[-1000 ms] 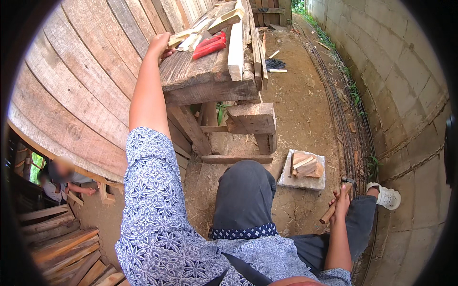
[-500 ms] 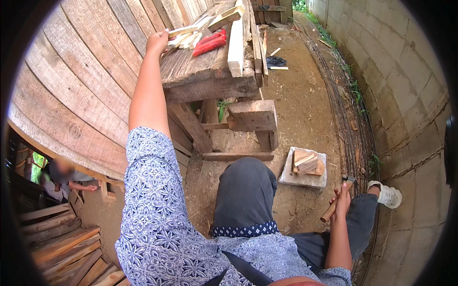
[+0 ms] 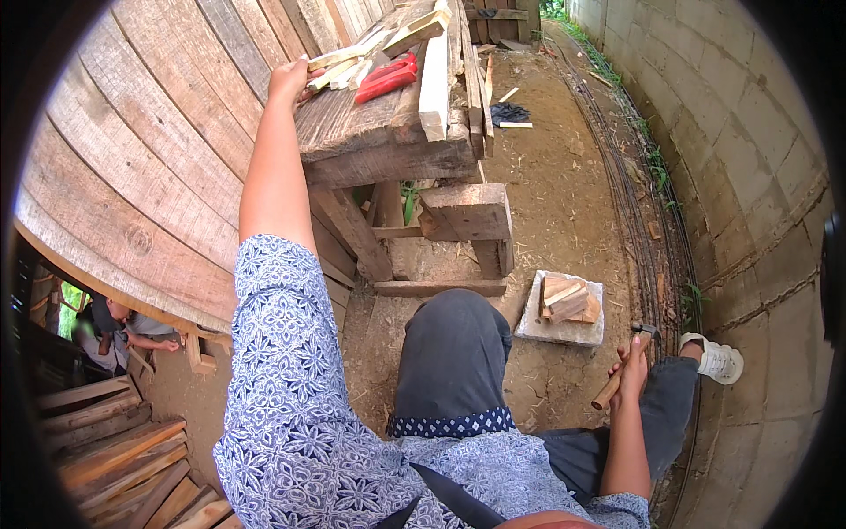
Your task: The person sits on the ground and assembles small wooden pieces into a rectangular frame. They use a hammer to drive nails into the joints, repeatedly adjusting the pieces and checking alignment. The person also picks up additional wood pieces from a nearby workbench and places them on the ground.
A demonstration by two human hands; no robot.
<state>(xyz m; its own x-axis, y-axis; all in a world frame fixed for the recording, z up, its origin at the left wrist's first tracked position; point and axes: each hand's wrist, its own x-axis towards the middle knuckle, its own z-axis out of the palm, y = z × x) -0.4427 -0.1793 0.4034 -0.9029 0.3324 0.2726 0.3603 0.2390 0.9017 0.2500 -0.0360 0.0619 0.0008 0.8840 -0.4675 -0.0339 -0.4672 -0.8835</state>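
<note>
My left hand [image 3: 290, 81] reaches far forward to the left edge of a rough wooden bench [image 3: 352, 132]. Its fingers are closed at the near end of a thin wooden strip [image 3: 333, 58], which lies among several pale offcuts. Beside these strips is a red handle [image 3: 386, 79], apparently of a saw. Low on the right, my right hand [image 3: 629, 370] is wrapped round the wooden handle of a hammer [image 3: 606, 392]. The hammer's metal head [image 3: 646, 331] points away from me, above my right leg.
Small wood blocks [image 3: 568, 300] sit on a pale stone slab [image 3: 536, 326] on the dirt floor. A long squared timber [image 3: 434, 93] lies along the bench. Dark rods [image 3: 630, 194] run beside the block wall [image 3: 740, 150]. At lower left are stacked planks [image 3: 123, 454] and another person [image 3: 110, 331].
My left hand has shifted very slightly at the strips. My right hand and the hammer have stayed in place. The person at the left has moved a little.
</note>
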